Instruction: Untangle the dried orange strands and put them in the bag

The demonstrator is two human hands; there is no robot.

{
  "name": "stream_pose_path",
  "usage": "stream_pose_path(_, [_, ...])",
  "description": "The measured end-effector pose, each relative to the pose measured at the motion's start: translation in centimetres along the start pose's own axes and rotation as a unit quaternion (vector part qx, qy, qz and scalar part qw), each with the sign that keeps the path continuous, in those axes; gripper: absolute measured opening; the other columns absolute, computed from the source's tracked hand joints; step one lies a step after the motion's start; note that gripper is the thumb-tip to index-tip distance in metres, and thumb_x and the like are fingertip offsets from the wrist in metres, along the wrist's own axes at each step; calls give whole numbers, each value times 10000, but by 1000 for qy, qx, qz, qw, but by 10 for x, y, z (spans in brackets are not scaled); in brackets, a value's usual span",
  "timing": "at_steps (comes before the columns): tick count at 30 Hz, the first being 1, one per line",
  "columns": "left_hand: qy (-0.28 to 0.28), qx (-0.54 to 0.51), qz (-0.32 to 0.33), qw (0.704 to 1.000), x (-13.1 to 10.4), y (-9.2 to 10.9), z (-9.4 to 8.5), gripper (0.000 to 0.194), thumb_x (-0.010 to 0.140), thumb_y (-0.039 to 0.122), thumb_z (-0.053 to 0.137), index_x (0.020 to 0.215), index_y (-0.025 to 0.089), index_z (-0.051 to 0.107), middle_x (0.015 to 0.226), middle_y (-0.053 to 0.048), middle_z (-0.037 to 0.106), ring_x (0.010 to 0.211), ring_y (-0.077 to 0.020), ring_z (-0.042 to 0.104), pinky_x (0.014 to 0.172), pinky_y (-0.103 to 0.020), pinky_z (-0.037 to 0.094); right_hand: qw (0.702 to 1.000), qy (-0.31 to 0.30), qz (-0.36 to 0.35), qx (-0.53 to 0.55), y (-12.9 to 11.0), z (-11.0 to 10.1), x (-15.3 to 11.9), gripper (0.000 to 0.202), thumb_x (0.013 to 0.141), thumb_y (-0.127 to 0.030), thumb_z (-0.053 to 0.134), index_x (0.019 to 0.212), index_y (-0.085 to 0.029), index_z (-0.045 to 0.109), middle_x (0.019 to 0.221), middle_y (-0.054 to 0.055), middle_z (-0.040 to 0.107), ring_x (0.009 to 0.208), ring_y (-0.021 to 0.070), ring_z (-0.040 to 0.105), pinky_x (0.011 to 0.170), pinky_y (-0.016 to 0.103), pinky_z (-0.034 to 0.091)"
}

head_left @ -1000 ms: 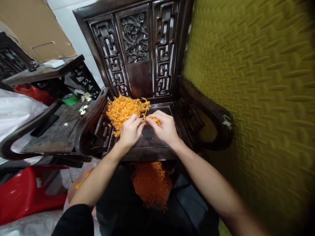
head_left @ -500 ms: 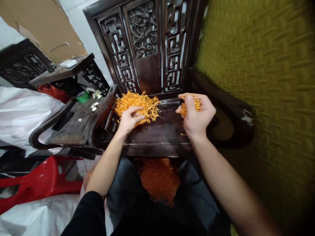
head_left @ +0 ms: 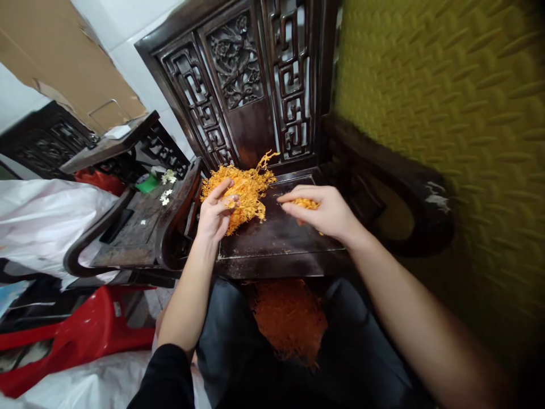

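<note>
A heap of orange, branching, stringy strands that look like cordyceps fungus [head_left: 249, 190] lies on the left of the dark wooden seat [head_left: 281, 238]. My left hand [head_left: 213, 213] is at the heap's near left side, thumb and fingers bent together around a small orange strand. Over the seat, to the right of the heap, my right hand [head_left: 326, 207] is closed around a small bunch of the same strands [head_left: 305, 203], which shows between its fingers. A larger mass of orange-red strands [head_left: 292, 318] is low between my knees, in shadow.
A carved wooden chair back [head_left: 242, 74] rises behind the seat, and a curved armrest [head_left: 400, 176] is at right by a yellow-green textured surface [head_left: 447, 85]. At left are another wooden chair [head_left: 128, 238], a red plastic stool [head_left: 93, 324] and white bags [head_left: 46, 221].
My right hand has come left and lower with its bunch, its fingers now pointing toward the heap. The left hand has drawn slightly back, fingers more curled. The view has shifted a little.
</note>
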State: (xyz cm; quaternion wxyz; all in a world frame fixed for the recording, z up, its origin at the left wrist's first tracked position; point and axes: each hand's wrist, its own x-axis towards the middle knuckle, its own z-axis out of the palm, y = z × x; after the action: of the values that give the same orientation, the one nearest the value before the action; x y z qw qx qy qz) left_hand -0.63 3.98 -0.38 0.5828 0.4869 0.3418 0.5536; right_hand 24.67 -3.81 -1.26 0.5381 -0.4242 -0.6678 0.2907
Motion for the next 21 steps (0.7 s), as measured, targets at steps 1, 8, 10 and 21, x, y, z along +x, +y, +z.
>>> stream_pose_path(1, [-9, -9, -2, 1000, 0, 1, 0, 524, 581, 151, 868, 1093, 224, 782, 1359, -92, 658, 816, -106, 670, 723, -228, 564, 999, -42, 24, 0, 1, 1, 1, 260, 867, -382, 705, 994, -183, 813, 934, 65, 760, 557, 122, 618, 547, 279, 490])
stream_pose_path(8, [-29, 14, 59, 998, -7, -1, 15, 676, 534, 196, 951, 1174, 283, 752, 1440, -61, 587, 910, -120, 648, 760, -213, 569, 962, -168, 180, 120, -8, 29, -2, 452, 805, -561, 748, 1011, -162, 793, 658, 19, 682, 455, 102, 505, 461, 249, 373])
stream_pose_path(10, [-32, 32, 96, 994, -10, -3, 21, 726, 541, 273, 975, 1222, 310, 725, 1455, -51, 565, 935, -127, 646, 755, -215, 562, 945, -178, 211, 177, -9, 42, -3, 472, 826, -619, 701, 863, -152, 756, 557, -8, 591, 438, 96, 475, 428, 237, 320])
stream_pose_path(21, [-23, 106, 157, 982, -16, -19, 29, 869, 576, 532, 934, 1339, 272, 611, 1010, -67, 668, 842, -166, 643, 730, -294, 552, 879, 88, 257, 392, -2, 91, 5, 485, 771, -640, 742, 818, -170, 630, 624, -25, 541, 428, 80, 474, 351, 218, 222])
